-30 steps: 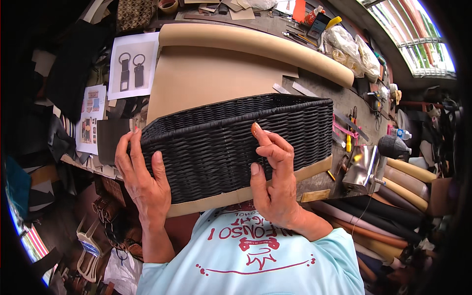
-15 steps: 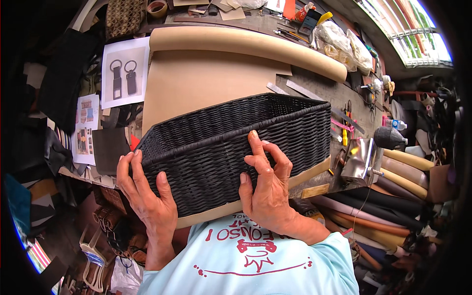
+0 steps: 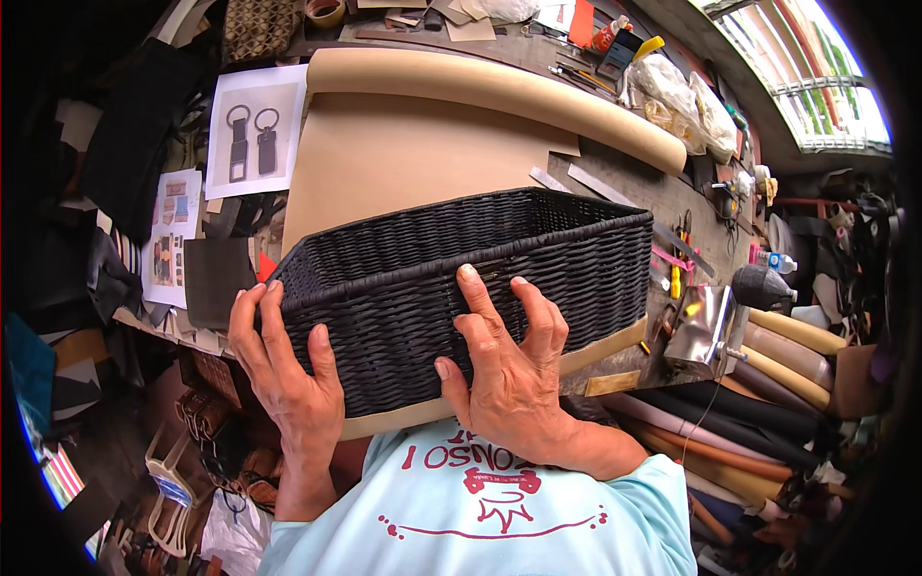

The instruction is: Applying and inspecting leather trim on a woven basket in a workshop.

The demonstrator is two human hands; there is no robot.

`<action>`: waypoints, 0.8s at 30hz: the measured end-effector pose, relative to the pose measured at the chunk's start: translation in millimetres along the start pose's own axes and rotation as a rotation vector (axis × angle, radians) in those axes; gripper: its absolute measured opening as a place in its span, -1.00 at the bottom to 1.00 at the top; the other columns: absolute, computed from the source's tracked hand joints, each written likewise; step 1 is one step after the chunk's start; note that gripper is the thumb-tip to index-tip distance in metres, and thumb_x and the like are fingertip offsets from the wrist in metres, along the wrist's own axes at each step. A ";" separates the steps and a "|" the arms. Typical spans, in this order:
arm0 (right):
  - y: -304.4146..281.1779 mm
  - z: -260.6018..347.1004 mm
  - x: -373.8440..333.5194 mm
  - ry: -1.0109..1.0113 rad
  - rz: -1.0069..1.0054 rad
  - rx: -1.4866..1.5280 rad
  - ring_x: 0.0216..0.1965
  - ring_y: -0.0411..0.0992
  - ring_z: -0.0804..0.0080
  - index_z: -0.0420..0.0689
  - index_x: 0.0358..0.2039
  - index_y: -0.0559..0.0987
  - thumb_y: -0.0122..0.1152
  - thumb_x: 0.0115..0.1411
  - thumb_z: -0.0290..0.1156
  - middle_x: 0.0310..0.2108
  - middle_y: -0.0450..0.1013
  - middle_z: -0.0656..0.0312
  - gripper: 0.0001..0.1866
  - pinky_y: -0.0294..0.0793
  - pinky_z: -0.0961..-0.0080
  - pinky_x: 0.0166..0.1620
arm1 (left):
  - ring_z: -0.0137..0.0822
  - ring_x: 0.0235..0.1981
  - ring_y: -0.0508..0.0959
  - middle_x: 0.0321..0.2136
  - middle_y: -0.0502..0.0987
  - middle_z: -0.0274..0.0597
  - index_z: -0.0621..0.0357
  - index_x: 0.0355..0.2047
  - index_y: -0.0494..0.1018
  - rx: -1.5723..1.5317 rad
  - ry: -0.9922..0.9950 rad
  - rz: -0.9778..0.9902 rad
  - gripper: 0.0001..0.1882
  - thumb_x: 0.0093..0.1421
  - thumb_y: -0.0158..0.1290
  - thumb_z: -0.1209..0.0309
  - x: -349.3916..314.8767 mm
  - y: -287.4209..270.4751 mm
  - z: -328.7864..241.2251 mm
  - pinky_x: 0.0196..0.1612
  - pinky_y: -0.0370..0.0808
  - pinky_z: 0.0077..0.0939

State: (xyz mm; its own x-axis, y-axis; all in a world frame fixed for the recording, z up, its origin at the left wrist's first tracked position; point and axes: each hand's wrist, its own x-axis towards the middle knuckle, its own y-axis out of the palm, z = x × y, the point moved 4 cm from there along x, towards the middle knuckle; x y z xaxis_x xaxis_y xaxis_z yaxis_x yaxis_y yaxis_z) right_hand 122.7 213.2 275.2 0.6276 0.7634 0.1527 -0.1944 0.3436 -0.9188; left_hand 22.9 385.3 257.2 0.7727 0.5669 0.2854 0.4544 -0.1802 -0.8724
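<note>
Left hand: spread wide on the left end of the basket
Right hand: fingers apart, slid left along its near side, maybe feeling it
Basket: on the tan sheet

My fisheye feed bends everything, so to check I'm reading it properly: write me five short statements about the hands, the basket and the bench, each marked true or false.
1. The left hand is at the left end of the black woven basket. True.
2. The right hand is inside the basket. False: it is at the outer near side.
3. A tan roll lies beyond the basket. True.
4. The sheet picturing two key rings lies by the roll's right end. False: it lies by the left end.
5. A yellow-handled tool lies to the right of the basket. True.
</note>
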 end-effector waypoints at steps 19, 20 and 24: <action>-11.4 -8.1 0.7 -0.126 0.055 -0.220 0.08 0.29 -0.09 -0.26 -0.23 0.42 0.16 0.20 -0.15 0.19 0.28 -0.09 -0.61 0.39 0.18 0.03 | 0.04 0.14 0.29 0.07 0.26 0.09 0.35 0.11 0.29 -0.009 0.005 0.012 -0.53 0.33 -0.07 0.25 -0.6 0.0 -1.0 0.16 0.26 -0.09; -11.1 -8.4 -0.5 -0.101 0.053 -0.200 0.09 0.27 -0.09 -0.28 -0.24 0.43 0.24 0.13 -0.17 0.20 0.27 -0.09 -0.59 0.36 0.17 0.05 | 0.06 0.16 0.26 0.06 0.25 0.11 0.38 0.11 0.28 -0.014 0.002 0.026 -0.52 0.31 -0.05 0.25 -0.6 -0.1 -1.4 0.17 0.25 -0.05; -10.1 -7.9 0.6 -0.116 0.036 -0.190 0.09 0.26 -0.11 -0.27 -0.24 0.43 0.22 0.15 -0.11 0.20 0.28 -0.06 -0.57 0.33 0.11 0.05 | 0.07 0.16 0.26 0.06 0.26 0.11 0.38 0.10 0.28 -0.008 0.009 0.020 -0.52 0.31 -0.05 0.26 -1.2 -0.7 -0.9 0.17 0.25 -0.04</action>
State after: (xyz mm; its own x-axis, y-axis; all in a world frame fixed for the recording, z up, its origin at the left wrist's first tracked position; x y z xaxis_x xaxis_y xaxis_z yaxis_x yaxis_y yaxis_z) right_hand 131.0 205.9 281.7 0.5298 0.8348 0.1497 -0.0626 0.2145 -0.9747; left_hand 22.1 384.0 257.9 0.7857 0.5562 0.2709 0.4420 -0.1982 -0.8748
